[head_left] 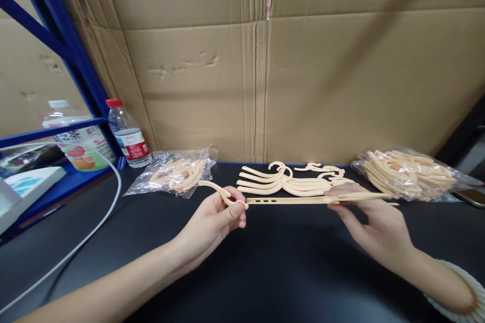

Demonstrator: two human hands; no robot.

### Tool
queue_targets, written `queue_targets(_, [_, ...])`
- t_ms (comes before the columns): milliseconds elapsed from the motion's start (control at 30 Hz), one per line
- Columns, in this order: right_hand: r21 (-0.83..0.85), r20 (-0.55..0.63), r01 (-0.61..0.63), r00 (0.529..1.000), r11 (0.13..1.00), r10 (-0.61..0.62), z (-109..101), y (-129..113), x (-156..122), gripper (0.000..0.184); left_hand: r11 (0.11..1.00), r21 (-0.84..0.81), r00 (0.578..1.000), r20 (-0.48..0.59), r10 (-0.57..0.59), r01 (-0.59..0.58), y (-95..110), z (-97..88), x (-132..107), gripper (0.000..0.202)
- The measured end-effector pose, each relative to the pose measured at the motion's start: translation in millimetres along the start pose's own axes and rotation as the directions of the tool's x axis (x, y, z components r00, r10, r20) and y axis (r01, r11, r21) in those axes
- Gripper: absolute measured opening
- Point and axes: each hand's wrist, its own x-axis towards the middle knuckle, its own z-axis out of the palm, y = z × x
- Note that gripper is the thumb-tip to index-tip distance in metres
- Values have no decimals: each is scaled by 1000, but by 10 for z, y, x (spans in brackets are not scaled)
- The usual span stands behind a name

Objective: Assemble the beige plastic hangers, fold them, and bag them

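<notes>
Between the thumb and fingers of my left hand (214, 222) is a cream plastic hanger hook (214, 187), its curved end pointing up and left. My right hand (379, 224) grips a cream hanger body (293, 201), seen nearly edge-on with small dark slots along it. The hook's base meets or nearly meets the body's left end; my fingertips partly cover this spot. Behind the hands, several cream folding hangers (261, 187) lie side by side on the black table (280, 267). Loose hooks (316, 167) lie to their right.
Clear plastic bags of cream hanger parts lie at left (176, 174) and right (407, 171). A red-capped water bottle (131, 144) stands by a blue metal frame (56, 20). A white cable (113, 197) curves across the table's left side. A cardboard wall (200, 91) rises behind.
</notes>
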Motion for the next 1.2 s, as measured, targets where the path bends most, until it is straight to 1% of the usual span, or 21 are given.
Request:
queue_targets(100, [48,12,-4,1000,999,4,-10,-13,17,21,999,-37,999,33,11,-10,3,-14,-3,26])
queue_targets(367, [72,-12,3,1000,997,-2,-22,-13,26,22,994,-89,994,88,-62,69,9,-20,-12,27])
queue_targets(600, [78,-12,15,1000,997,-14,-5,-19,4,21,992,-115,986,162,-40,59,-29,-43,-20,23])
queue_targets(700, [76,-25,21,999,997,-20,-6,-35,5,22,991,-120,988,151,-39,58,-37,-42,-19,23])
queue_targets(833, [73,-26,61,998,996,-59,-24,-62,13,24,988,-135,991,119,-56,72,-36,-34,-12,25])
queue_targets(967, [87,-19,43,999,995,-42,-29,-82,11,29,984,-155,991,107,-76,92,-38,-34,-5,26])
queue_targets(1200, [49,-33,61,998,997,-59,-21,-106,8,26,984,-148,992,89,-87,99,-61,-27,0,28])
